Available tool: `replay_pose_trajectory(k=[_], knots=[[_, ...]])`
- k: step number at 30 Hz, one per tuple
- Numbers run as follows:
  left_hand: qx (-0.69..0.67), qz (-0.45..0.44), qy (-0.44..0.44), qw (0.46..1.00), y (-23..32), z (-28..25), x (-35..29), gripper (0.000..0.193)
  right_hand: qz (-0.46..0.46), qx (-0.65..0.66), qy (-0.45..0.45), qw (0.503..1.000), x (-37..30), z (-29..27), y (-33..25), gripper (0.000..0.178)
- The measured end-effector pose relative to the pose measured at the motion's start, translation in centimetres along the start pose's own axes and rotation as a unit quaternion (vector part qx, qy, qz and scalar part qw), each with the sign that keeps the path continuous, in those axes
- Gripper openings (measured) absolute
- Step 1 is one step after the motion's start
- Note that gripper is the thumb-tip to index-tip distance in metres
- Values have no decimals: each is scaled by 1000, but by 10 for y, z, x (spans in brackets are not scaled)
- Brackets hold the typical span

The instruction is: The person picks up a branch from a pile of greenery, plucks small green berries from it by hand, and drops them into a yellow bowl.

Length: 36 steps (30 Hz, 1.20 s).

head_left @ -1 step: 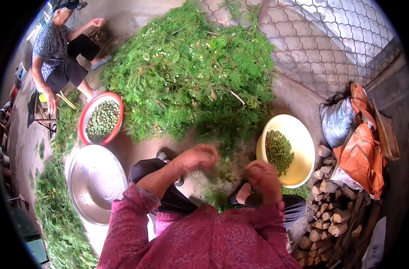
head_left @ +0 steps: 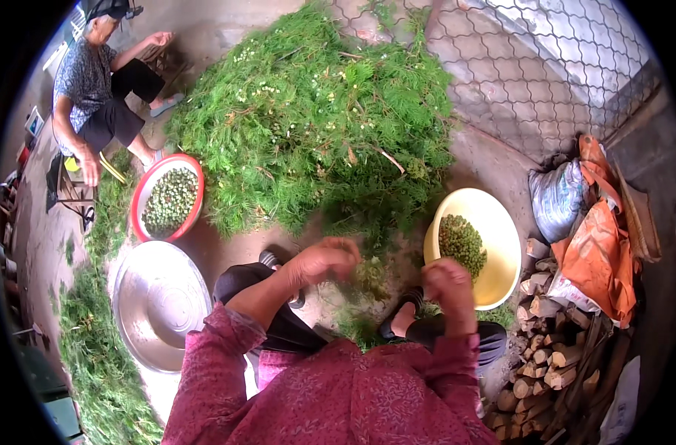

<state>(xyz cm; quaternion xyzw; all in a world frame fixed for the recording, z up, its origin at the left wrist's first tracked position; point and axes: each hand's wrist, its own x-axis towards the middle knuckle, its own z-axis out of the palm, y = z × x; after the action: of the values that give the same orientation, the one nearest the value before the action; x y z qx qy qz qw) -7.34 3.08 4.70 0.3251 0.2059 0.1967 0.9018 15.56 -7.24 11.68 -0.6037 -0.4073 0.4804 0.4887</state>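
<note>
My left hand (head_left: pixel 324 261) is held over the ground between my knees, its fingers curled together. Pale green sprig bits (head_left: pixel 370 276) show just beside and below its fingertips; whether it grips one is too blurred to tell. My right hand (head_left: pixel 449 285) is closed in a pinch at the near left rim of a yellow basin (head_left: pixel 504 256). What its fingers hold, if anything, is hidden. Inside that basin lies a heap of small round green cones (head_left: pixel 460 248). In front of me rises a large pile of green leafy branches (head_left: pixel 315 133).
An empty metal basin (head_left: pixel 163 304) sits left, beside a red-rimmed basin (head_left: pixel 199 194) of green cones. A seated person (head_left: pixel 93 89) is at far left. Stacked firewood (head_left: pixel 538 371), an orange sack (head_left: pixel 597 252) and a wire mesh fence (head_left: pixel 516 81) stand right.
My right hand has moved right, to the yellow basin's rim. My left hand stays almost in place. The other person's lowered hand has shifted slightly right.
</note>
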Motion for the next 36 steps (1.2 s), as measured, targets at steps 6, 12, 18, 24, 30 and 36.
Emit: replay_pose_trajectory(k=[6,12,18,24,30,36], knots=[[-28,9,70,997,-8,4,7,8,-64,-454,388,799,32,-100,6,36],[1,11,156,988,-37,2,21,5,12,-257,256,932,16,-146,84,44],[41,5,181,983,-65,41,26,7,-81,-117,36,989,-10,-43,99,41],[62,-6,207,976,-86,65,27,9,-130,-155,34,979,-30,-20,93,41],[183,-13,222,958,-89,80,24,6,-230,-229,57,944,-40,-15,101,31],[271,0,175,947,-110,41,30,10,-203,-125,53,970,-35,-19,118,22]])
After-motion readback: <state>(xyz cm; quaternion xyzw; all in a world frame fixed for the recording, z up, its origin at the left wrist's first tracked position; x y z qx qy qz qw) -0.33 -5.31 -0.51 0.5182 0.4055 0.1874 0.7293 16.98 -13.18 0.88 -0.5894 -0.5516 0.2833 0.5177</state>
